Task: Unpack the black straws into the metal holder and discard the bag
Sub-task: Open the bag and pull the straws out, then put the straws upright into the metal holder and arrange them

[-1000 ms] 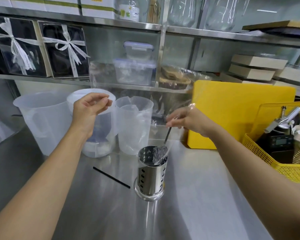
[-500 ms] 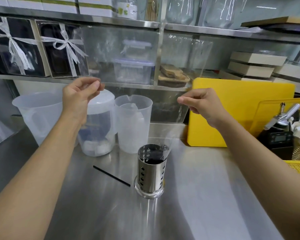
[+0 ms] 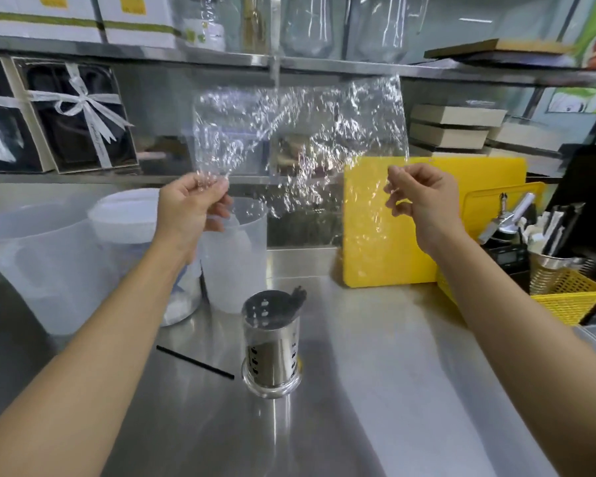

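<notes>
A clear, crinkled plastic bag [image 3: 300, 132] is stretched out in the air above the counter. My left hand [image 3: 193, 204] pinches its lower left corner and my right hand [image 3: 424, 197] pinches its lower right edge. No straws show inside the bag. Below it stands the perforated metal holder [image 3: 272, 342] with black straws [image 3: 298, 294] showing at its rim. One black straw [image 3: 195, 362] lies loose on the steel counter just left of the holder.
Translucent plastic pitchers [image 3: 38, 266] and a lidded jar [image 3: 124, 215] stand at the back left. A yellow cutting board [image 3: 427, 222] leans at the back right, beside a yellow basket [image 3: 572, 301] of utensils. Shelves with boxes run behind.
Both hands have lifted the bag up off the holder and spread it flat in the air. The straws stayed in the holder.
</notes>
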A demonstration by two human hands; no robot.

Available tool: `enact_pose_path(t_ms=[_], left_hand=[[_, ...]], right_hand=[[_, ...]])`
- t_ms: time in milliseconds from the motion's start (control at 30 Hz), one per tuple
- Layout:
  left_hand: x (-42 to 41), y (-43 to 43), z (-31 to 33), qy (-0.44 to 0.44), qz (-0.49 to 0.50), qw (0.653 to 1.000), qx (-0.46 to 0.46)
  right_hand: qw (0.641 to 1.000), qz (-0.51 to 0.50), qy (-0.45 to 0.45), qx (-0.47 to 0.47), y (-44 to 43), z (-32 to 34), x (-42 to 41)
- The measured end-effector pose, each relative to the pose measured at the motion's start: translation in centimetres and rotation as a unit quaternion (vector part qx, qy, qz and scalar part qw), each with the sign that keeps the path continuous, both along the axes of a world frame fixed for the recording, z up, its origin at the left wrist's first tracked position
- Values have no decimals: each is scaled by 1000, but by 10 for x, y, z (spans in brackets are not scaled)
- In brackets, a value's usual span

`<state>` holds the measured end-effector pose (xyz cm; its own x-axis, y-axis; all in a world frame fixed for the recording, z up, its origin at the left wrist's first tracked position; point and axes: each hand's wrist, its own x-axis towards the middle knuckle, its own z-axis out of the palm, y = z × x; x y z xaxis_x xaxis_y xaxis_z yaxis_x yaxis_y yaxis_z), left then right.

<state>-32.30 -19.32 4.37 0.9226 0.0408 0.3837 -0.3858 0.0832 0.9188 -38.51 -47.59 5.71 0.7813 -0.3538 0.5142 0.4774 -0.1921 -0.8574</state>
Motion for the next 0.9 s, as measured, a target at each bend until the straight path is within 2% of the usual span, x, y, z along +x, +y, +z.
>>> enact_pose_path(t_ms=[233, 500, 667, 900], left_hand=[[-10, -66, -46, 77, -62, 992, 72], [-30, -144, -123, 157, -145, 964, 160], [-43, -181, -171, 231, -150, 947, 163], [-50, -200, -230, 319, -124, 908, 242]], right_hand=[[990, -93, 101, 22, -65, -50, -39], [956, -178, 219, 86, -133, -132, -87], [932, -188, 278, 133, -152, -173, -111], [895, -187, 377, 150, -162, -234, -125]])
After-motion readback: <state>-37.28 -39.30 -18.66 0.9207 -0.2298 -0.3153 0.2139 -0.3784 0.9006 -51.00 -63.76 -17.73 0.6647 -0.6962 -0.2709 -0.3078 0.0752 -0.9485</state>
